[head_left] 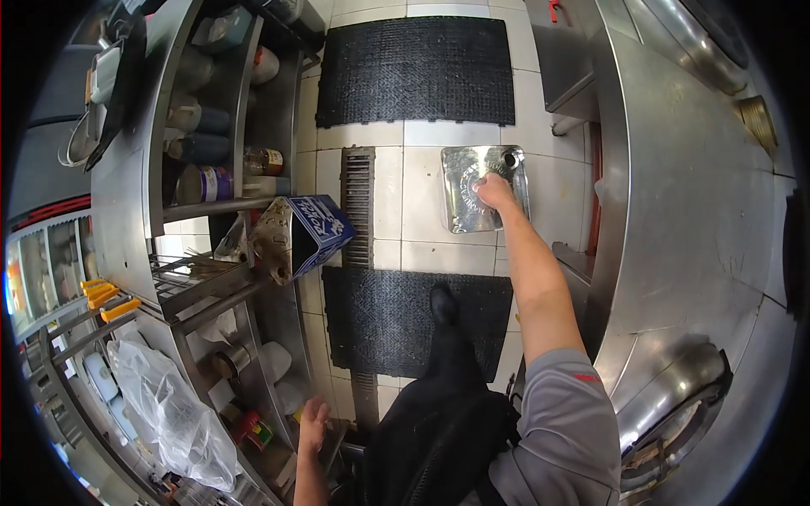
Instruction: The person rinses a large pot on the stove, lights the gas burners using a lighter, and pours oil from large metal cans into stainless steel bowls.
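My right hand reaches down to a square metal tin with a shiny top, its fingers closed at the handle in the middle of the lid. A round dark opening shows at the tin's upper right corner. My left hand is raised beside the lower shelves at the left, fingers apart and bent, holding nothing. A blue and silver tin with a large opening leans tilted by the shelf unit.
Black mats lie above and below the tin on the tiled floor, with a drain grate to the left. Steel shelves with jars stand left; a steel counter runs along the right. A plastic bag lies lower left.
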Motion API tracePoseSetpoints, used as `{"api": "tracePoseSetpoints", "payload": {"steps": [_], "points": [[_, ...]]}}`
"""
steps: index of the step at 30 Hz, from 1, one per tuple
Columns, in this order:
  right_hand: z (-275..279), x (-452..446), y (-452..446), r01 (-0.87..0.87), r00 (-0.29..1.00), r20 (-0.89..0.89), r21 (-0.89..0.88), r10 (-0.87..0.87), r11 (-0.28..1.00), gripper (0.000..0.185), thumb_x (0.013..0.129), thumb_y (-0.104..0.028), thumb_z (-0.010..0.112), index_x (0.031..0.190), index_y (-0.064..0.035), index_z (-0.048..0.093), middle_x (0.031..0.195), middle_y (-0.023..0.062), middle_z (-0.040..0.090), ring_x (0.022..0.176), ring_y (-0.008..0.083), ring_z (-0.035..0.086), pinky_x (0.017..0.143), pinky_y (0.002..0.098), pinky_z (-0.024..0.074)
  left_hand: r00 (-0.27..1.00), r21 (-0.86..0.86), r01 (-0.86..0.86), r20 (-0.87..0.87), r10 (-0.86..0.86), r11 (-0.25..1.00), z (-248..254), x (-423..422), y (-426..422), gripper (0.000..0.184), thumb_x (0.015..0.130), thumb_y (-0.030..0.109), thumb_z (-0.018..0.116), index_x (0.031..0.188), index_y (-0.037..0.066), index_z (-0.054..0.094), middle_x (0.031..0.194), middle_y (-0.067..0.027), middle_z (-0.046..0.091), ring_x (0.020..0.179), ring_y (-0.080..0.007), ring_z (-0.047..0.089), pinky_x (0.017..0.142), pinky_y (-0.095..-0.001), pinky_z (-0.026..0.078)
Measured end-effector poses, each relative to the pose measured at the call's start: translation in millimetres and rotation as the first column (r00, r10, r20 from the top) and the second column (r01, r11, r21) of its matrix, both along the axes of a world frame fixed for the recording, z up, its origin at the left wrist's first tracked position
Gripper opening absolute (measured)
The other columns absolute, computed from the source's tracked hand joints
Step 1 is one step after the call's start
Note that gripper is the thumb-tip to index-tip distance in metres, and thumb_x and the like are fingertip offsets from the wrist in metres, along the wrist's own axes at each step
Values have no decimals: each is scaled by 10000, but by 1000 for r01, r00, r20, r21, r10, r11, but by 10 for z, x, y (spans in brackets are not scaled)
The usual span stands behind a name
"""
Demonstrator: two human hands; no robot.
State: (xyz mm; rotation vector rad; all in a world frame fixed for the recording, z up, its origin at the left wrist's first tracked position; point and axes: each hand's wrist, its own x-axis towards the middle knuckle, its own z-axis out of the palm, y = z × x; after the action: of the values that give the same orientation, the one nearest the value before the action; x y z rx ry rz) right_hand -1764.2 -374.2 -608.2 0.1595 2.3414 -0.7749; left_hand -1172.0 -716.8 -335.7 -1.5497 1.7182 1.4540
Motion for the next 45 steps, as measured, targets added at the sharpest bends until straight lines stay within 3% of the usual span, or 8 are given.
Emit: {"api": "tracePoseSetpoints", "payload": {"steps": [10,16,19,24,30,36,39,45], "points": [[-148,-62,-90,-59,976,-204,99,78,993,567,834,-333,703,1284,-1,606,1297,275,600,1244,388,560,1053,440,438,996,71,-72,52,68,995,-130,441,56,325,1013,151,592,1311,31,545,1020,-14,625,840,-101,569,695,-244,444],[323,579,-512,-31,955,-286,169,79,985,450,874,-264,635,1261,-38,600,1329,218,529,1217,410,519,1053,490,419,998,-17,45,45,-44,999,-106,669,23,395,1012,195,605,1354,16,519,1187,-66,641,1007,-155,611,801,-287,488],[174,1443,-532,-278,931,-221,87,290,957,369,867,-235,626,1163,-16,633,1177,259,606,1124,443,561,1005,512,449,1000,-100,5,-26,-7,995,61,612,108,447,992,253,603,1341,-20,542,1312,-180,620,1231,-264,588,1059,-368,443],[394,2901,-711,-919,391,-20,-66,920,389,272,909,-246,546,917,-27,709,969,239,698,964,420,654,856,494,517,991,-325,5,-127,-49,946,719,715,313,404,946,295,632,1237,15,618,1154,-180,684,1094,-290,655,946,-394,510],[1984,3339,-1537,-913,176,-221,-402,959,75,111,825,-129,662,866,-25,662,766,100,685,692,182,659,642,347,548,933,-415,-358,-186,307,836,1138,2101,948,432,913,319,656,1219,16,621,1137,-187,677,1052,-308,656,916,-404,517],[2481,3092,-2246,-885,441,135,-96,887,455,63,861,-65,551,874,-53,611,749,72,649,669,189,668,522,341,520,730,-460,-649,-154,665,606,751,3774,2000,444,865,318,646,1191,17,647,1080,-222,707,1035,-370,670,933,-427,518],[2978,3598,-2539,-742,560,294,-238,774,627,54,881,-91,549,905,-64,589,742,56,628,652,182,666,497,311,502,552,-439,-780,-150,820,445,717,4351,2569,435,859,311,650,1181,19,654,1076,-220,711,1029,-367,675,926,-425,523],[3293,5085,-2964,-936,189,200,-258,961,238,116,906,-151,595,949,-44,611,757,54,636,656,172,671,514,308,512,333,-381,-894,-216,918,235,669,5248,3175,412,864,293,649,1168,14,658,1066,-208,712,997,-357,683,900,-417,530]]}}
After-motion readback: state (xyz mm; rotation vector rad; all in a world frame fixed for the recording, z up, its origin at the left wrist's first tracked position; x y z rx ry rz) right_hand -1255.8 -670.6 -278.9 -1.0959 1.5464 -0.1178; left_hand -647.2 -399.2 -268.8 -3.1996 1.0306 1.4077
